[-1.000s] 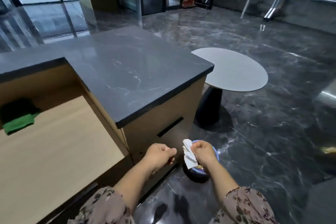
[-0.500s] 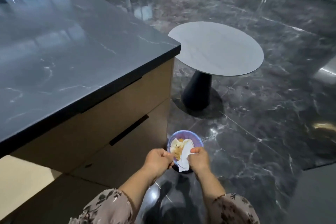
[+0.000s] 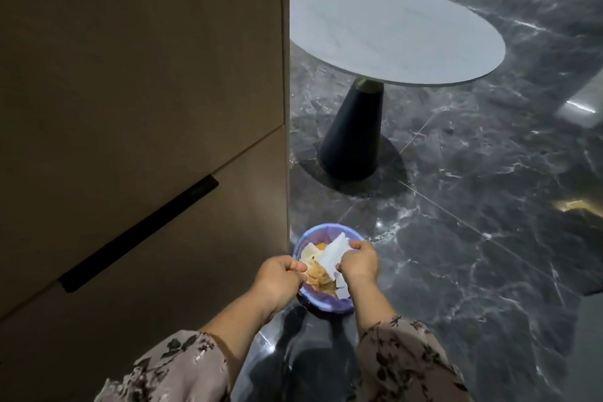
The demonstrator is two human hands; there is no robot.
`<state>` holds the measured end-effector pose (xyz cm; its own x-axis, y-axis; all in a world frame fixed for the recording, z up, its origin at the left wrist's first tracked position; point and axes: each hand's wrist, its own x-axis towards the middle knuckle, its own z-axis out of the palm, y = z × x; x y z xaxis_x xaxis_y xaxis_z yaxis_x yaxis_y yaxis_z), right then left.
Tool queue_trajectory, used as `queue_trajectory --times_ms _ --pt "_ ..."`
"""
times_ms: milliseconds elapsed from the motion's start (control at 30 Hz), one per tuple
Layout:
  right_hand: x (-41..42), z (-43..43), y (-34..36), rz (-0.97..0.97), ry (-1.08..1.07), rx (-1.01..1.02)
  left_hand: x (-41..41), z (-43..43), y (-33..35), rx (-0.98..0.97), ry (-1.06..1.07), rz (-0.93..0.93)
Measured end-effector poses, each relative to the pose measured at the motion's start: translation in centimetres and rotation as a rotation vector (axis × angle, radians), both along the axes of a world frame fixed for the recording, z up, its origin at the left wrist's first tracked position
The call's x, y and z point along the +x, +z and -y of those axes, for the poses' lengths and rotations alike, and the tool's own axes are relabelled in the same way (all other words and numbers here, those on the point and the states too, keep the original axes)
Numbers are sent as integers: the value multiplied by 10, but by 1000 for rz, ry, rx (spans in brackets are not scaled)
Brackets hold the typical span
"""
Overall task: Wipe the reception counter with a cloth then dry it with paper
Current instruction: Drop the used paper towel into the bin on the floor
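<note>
My right hand (image 3: 359, 263) grips a crumpled white paper (image 3: 332, 253) just above a small waste bin (image 3: 339, 305) lined with a purple bag, which stands on the floor. Other paper scraps, white and orange-brown, lie inside the bin. My left hand (image 3: 279, 277) is curled into a fist at the bin's left rim, and I see nothing in it. The wooden side of the reception counter (image 3: 146, 75) fills the left of the view. Its dark top and the cloth are out of sight.
A dark slot handle (image 3: 140, 235) runs slantwise across the counter's drawer front. A round grey side table (image 3: 391, 33) on a black cone base (image 3: 352, 137) stands behind the bin. Glossy dark marble floor (image 3: 489, 222) spreads to the right.
The view has dropped from the counter top to the floor. Both hands have gone down to the bin, and the paper in my right hand now hangs over its opening.
</note>
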<state>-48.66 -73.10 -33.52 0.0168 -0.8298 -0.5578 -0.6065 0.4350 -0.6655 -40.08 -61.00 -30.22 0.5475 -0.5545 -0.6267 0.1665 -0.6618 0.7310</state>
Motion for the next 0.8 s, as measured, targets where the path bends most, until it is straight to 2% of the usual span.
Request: queue_trajectory --times_ms 167,300,600,800 --pt "-1 1 -7 -1 31 -13 1 6 -8 -25 -3 2" --pt "-4 -8 17 24 49 -18 -7 2 23 -21 -22 2" --pt "-23 -65 164 55 68 -25 -30 -36 151 -58 -16 -3" --pt "-28 -113 220 46 183 -48 -43 -73 214 -114 35 6"
